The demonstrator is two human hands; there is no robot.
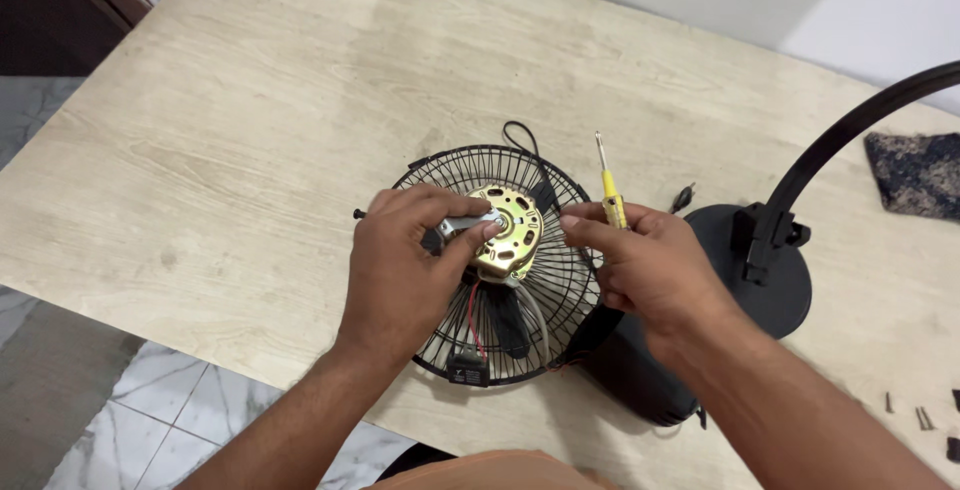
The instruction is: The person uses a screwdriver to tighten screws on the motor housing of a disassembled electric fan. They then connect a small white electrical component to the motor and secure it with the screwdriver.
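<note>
A round black wire fan grille (560, 295) lies on the light wooden table (250, 150) with a gold-coloured motor (512, 235) on top of it. My left hand (405, 260) pinches a small silvery metal piece (465, 225) against the motor's left side. My right hand (650, 265) holds a yellow-handled screwdriver (610, 195) upright, its fingertips just right of the motor. Red and black wires run from the motor down to a small black box (467, 368).
A black round fan base (775, 275) with a curved black arm (850, 130) stands right of the grille. A black cylindrical housing (640, 375) lies near the table's front edge. Dark patterned cloth (915, 172) sits far right. Small screws (920, 415) lie at the lower right.
</note>
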